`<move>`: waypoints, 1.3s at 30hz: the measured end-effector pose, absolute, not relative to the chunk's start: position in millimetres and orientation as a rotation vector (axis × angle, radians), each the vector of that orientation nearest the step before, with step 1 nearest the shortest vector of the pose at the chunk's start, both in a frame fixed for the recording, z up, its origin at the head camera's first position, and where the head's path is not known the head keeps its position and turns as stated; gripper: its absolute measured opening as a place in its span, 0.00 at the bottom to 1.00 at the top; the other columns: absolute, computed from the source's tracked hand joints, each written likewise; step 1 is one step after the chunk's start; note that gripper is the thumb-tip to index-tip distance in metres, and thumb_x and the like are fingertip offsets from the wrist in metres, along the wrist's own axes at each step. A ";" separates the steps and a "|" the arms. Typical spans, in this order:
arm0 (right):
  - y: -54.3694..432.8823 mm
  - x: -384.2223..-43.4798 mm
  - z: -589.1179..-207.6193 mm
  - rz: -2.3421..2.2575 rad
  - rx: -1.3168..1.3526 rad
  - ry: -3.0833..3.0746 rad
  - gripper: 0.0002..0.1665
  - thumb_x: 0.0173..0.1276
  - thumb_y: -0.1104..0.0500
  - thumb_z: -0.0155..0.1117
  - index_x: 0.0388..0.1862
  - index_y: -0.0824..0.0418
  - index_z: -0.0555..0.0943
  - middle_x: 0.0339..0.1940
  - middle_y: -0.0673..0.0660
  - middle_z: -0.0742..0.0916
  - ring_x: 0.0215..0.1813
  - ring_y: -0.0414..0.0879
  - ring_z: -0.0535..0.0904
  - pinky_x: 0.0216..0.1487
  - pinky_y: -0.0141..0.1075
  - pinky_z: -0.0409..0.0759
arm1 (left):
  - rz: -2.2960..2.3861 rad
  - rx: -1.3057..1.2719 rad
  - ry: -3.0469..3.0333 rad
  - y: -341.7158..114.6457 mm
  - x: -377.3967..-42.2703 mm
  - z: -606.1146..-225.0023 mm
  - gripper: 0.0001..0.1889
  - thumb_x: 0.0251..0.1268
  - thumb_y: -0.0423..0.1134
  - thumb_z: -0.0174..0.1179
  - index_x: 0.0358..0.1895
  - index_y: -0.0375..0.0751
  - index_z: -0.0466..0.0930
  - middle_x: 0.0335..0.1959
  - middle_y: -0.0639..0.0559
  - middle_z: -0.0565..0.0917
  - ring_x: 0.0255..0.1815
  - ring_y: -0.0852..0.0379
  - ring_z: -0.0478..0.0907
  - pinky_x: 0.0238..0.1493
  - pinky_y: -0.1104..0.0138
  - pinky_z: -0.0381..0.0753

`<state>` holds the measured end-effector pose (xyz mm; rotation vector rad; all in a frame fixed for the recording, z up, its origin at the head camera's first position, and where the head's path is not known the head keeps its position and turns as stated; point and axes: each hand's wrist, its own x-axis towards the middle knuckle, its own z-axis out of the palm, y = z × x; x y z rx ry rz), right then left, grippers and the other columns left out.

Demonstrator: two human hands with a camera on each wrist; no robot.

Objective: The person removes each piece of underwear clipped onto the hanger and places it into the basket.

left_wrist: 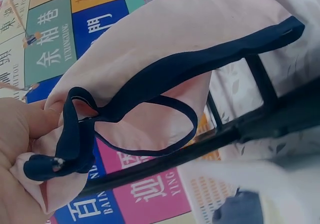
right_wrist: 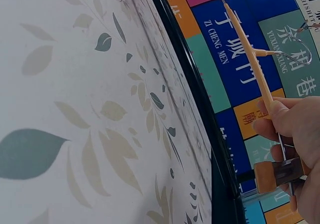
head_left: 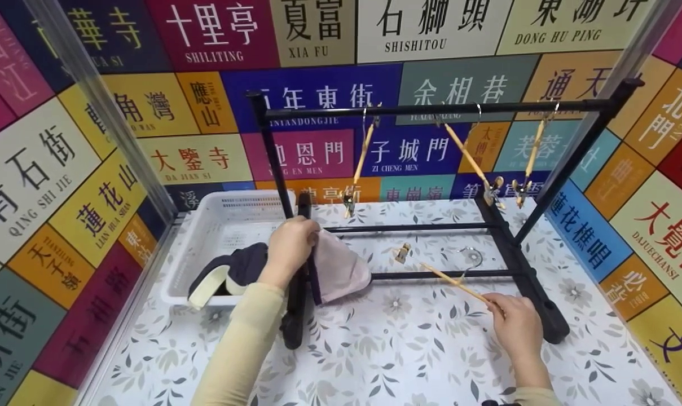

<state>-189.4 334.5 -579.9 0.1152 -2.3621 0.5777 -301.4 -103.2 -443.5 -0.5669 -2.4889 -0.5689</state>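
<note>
My left hand (head_left: 289,248) grips a pale pink garment (head_left: 338,268) with navy trim, beside the left post of the black rack. In the left wrist view the gathered garment (left_wrist: 175,29) shows a navy edge and a thin navy loop. Low at the right, my right hand (head_left: 518,327) pinches one end of a clip hanger (head_left: 456,283) with a metal hook. Seen from the right wrist, the hanger (right_wrist: 254,64) has a clip (right_wrist: 272,176) near the fingers and another at its far end. The garment and the hanger are apart.
The black rack (head_left: 431,108) stands on the leaf-patterned table cover (head_left: 374,355). Three clip hangers, including the left one (head_left: 364,149), dangle from its top bar. Behind its left foot stands a white basket (head_left: 185,254) holding navy and cream cloth (head_left: 245,262). Patterned walls enclose the table.
</note>
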 end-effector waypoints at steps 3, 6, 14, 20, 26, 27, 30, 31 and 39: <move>335.3 -189.7 -580.0 0.583 0.117 -2.350 0.12 0.55 0.70 0.73 0.37 0.59 0.88 0.32 0.58 0.89 0.36 0.61 0.78 0.39 0.52 0.72 | -0.572 -0.557 -2.480 -110.9 -301.2 -435.7 0.09 0.51 0.24 0.64 0.32 0.42 0.86 0.28 0.48 0.82 0.27 0.44 0.81 0.28 0.53 0.78; 336.2 -189.8 -579.8 0.586 0.116 -2.342 0.12 0.55 0.70 0.73 0.37 0.59 0.88 0.32 0.59 0.89 0.36 0.61 0.78 0.39 0.51 0.72 | -0.556 -0.535 -2.481 -120.1 -301.6 -427.0 0.09 0.52 0.24 0.64 0.33 0.42 0.86 0.29 0.47 0.83 0.26 0.44 0.81 0.27 0.53 0.78; 339.1 -188.4 -577.2 0.576 0.085 -2.366 0.12 0.56 0.70 0.73 0.38 0.59 0.88 0.33 0.60 0.88 0.35 0.61 0.77 0.38 0.52 0.71 | -0.570 -0.449 -2.453 -151.3 -301.3 -400.7 0.12 0.52 0.22 0.62 0.36 0.41 0.87 0.33 0.45 0.85 0.33 0.42 0.82 0.33 0.52 0.80; 339.6 -187.5 -574.6 0.580 0.056 -2.396 0.11 0.57 0.69 0.72 0.39 0.60 0.88 0.32 0.59 0.89 0.35 0.60 0.77 0.37 0.52 0.71 | -0.562 -0.392 -2.372 -177.1 -299.3 -380.2 0.11 0.51 0.24 0.66 0.37 0.40 0.88 0.34 0.43 0.85 0.36 0.39 0.82 0.39 0.49 0.80; 340.9 -185.2 -573.2 0.585 0.011 -2.417 0.11 0.57 0.69 0.72 0.39 0.60 0.88 0.30 0.57 0.88 0.35 0.59 0.77 0.37 0.51 0.71 | -0.535 -0.335 -2.321 -199.5 -298.1 -365.4 0.09 0.51 0.25 0.68 0.35 0.40 0.87 0.32 0.42 0.85 0.35 0.38 0.82 0.38 0.48 0.79; 341.1 -185.0 -573.2 0.584 0.008 -2.421 0.11 0.57 0.69 0.72 0.39 0.59 0.88 0.29 0.57 0.88 0.35 0.59 0.77 0.36 0.51 0.70 | -0.531 -0.313 -2.323 -203.2 -298.0 -363.7 0.08 0.52 0.26 0.68 0.35 0.40 0.87 0.32 0.43 0.85 0.36 0.38 0.82 0.38 0.48 0.79; 341.6 -184.6 -573.6 0.587 0.007 -2.419 0.11 0.57 0.69 0.73 0.39 0.59 0.88 0.27 0.56 0.87 0.35 0.59 0.77 0.36 0.51 0.70 | -0.529 -0.250 -2.343 -214.2 -297.6 -358.6 0.08 0.54 0.26 0.67 0.37 0.39 0.87 0.35 0.42 0.85 0.37 0.38 0.82 0.40 0.47 0.79; 341.7 -184.4 -573.9 0.588 0.007 -2.417 0.11 0.57 0.69 0.73 0.39 0.59 0.88 0.27 0.56 0.87 0.35 0.59 0.77 0.36 0.51 0.70 | -0.530 -0.226 -2.355 -218.2 -297.3 -357.1 0.07 0.55 0.27 0.67 0.37 0.39 0.87 0.36 0.41 0.86 0.38 0.38 0.82 0.40 0.47 0.79; 346.3 -185.0 -575.9 0.588 0.020 -2.399 0.11 0.57 0.69 0.73 0.39 0.60 0.88 0.33 0.59 0.89 0.36 0.60 0.77 0.38 0.51 0.71 | -0.603 0.018 -2.395 -248.6 -294.6 -346.4 0.09 0.61 0.27 0.64 0.43 0.39 0.87 0.42 0.39 0.85 0.43 0.38 0.81 0.45 0.46 0.79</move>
